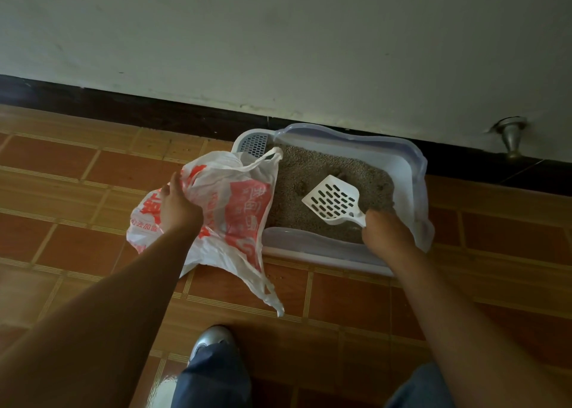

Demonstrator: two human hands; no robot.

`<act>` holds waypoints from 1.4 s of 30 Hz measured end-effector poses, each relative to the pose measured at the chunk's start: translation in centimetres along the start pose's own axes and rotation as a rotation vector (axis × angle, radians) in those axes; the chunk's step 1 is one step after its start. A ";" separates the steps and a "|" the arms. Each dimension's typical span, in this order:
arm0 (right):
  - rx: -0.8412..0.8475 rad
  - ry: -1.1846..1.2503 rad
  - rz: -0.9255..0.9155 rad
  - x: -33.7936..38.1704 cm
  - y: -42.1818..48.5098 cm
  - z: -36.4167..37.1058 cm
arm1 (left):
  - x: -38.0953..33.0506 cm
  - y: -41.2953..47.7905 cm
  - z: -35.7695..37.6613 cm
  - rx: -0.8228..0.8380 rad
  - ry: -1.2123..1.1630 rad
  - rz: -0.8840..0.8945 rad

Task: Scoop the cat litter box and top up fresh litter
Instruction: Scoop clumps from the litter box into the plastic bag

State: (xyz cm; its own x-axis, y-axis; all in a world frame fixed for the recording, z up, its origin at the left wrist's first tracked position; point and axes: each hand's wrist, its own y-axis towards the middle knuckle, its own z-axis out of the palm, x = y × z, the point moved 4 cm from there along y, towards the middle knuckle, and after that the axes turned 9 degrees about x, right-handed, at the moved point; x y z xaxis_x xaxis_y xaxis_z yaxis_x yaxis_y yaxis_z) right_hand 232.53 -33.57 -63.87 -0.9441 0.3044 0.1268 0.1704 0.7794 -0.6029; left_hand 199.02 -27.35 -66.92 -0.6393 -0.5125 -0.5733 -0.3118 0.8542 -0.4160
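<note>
The litter box [413,166] is set against the wall [278,36], a door stop [511,141] to its right. 1 scoop [332,198] is gripped over its litter [297,169] by the right hand [387,231]. Its left side is hidden by a bag [235,197] gripped by the left hand [178,205].

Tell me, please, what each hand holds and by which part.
Left hand grips the red-and-white plastic bag by its rim; right hand holds the white slotted plastic scoop by its handle.
</note>
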 end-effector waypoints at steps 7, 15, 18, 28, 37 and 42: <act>0.015 -0.042 0.014 0.0 -0.2 -0.1 | -1.0 0.0 -0.3 -0.120 -0.056 0.015; 0.068 -0.125 0.030 0.5 0.2 0.1 | -3.2 0.6 -1.4 -0.215 -0.082 0.099; 0.093 -0.141 0.049 0.9 0.6 0.4 | -3.1 0.8 -1.7 -0.241 -0.114 0.113; 0.144 -0.129 0.014 3.3 2.5 1.1 | -2.4 2.1 -2.1 -0.258 -0.316 0.064; 0.085 -0.110 -0.050 5.4 3.9 1.7 | -2.3 2.5 -1.7 -0.271 -0.399 0.040; 0.067 -0.025 -0.054 5.4 4.8 2.6 | -1.6 2.8 -2.1 -0.275 -0.405 0.022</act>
State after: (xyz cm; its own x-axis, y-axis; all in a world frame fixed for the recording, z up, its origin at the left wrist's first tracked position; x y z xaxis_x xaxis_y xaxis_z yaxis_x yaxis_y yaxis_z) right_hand 227.52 -29.58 -68.14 -0.9584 0.2483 0.1410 0.1005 0.7556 -0.6472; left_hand 197.73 -23.93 -65.67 -0.3399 -0.4398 -0.8313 -0.5101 0.8288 -0.2299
